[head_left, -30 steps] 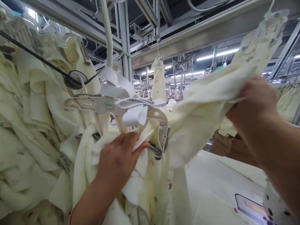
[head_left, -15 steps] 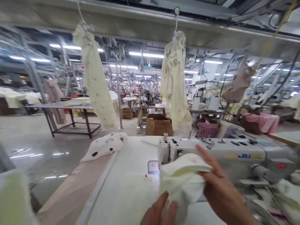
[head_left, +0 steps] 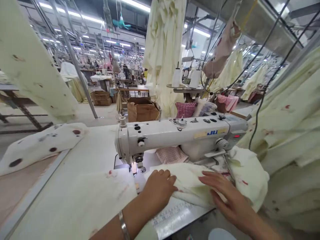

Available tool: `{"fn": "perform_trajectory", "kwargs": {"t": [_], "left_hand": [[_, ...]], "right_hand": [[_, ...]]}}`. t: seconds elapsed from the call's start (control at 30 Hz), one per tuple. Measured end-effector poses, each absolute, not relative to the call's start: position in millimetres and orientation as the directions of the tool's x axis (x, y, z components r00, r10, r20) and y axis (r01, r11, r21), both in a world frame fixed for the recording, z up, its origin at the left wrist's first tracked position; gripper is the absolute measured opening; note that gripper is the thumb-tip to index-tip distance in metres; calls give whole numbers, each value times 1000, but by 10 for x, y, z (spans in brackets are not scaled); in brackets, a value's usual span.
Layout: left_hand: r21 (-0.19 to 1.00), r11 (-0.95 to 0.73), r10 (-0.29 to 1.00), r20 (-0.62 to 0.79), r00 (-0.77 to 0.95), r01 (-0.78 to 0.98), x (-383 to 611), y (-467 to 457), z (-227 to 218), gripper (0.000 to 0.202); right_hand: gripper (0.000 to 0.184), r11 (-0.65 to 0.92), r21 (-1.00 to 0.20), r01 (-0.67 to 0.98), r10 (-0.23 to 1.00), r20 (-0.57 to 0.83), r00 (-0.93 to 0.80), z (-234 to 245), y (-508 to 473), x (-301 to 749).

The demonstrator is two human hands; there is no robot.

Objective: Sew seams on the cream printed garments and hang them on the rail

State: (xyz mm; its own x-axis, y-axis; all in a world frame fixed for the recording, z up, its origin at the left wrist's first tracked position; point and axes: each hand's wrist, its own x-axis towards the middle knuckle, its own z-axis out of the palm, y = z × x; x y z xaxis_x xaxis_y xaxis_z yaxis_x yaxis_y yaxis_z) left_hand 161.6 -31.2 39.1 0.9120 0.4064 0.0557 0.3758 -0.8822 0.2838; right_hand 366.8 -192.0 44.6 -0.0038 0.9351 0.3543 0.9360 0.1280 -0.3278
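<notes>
The pale cloth (head_left: 187, 175) you just held up now lies low on the surface (head_left: 100, 143), beside the sewing machine (head_left: 165, 133), so it looks easier to lay straight. Your left hand (head_left: 160, 186) curls over it; I can't tell if it pinches. Your right hand (head_left: 226, 193) is open, touching it.

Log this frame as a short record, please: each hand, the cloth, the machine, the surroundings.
Left hand: on the cloth, fingers curled; grip unclear
Right hand: on the same cloth, farther right, fingers spread
Cloth: cream, bunched, right of the needle area, on the near side of the machine
Machine: white sewing machine, small red light at its right end
Left wrist: silver bracelet
Table's left edge: dotted cloth
Beyond the machine: cardboard box, thread cones, hanging cream garments
</notes>
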Motion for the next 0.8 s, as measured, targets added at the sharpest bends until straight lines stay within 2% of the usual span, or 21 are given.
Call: {"fn": "perform_trajectory", "kwargs": {"t": [0.07,0.13,0.2,0.33,0.4,0.47,0.53,0.73,0.8], "left_hand": [[300,-858,448,38,893,417,1686,-274,409,21],[323,-841,464,21,886,433,1732,-225,412,20],[357,-836,453,19,891,417,1743,-191,418,15],[434,-815,462,86,883,384,1656,-204,515,10],[541,-764,492,137,860,351,1558,-238,609,11],[700,-649,550,164,819,297,1429,-278,709,10],[809,-530,620,163,767,256,1282,-318,790,11],[885,-415,748,200,632,211,851,-395,875,7],[910,-383,789,233,569,158,720,-389,913,7]], "right_hand": [[35,144,-325,935,982,164,-95,536,-1617,3748],[20,136,-339,931,990,72,-118,543,-1410,3842],[3,127,-366,922,992,58,-114,509,-1317,3915],[10,58,-450,891,997,66,-32,513,-1353,3966],[15,14,-492,870,998,66,22,579,-1405,3959],[24,-10,-540,842,997,60,51,656,-1445,3937],[28,-14,-582,813,997,52,54,706,-1460,3893],[35,24,-638,770,992,112,61,762,-1404,3606],[29,48,-650,758,991,127,47,870,-1418,3526]]}}
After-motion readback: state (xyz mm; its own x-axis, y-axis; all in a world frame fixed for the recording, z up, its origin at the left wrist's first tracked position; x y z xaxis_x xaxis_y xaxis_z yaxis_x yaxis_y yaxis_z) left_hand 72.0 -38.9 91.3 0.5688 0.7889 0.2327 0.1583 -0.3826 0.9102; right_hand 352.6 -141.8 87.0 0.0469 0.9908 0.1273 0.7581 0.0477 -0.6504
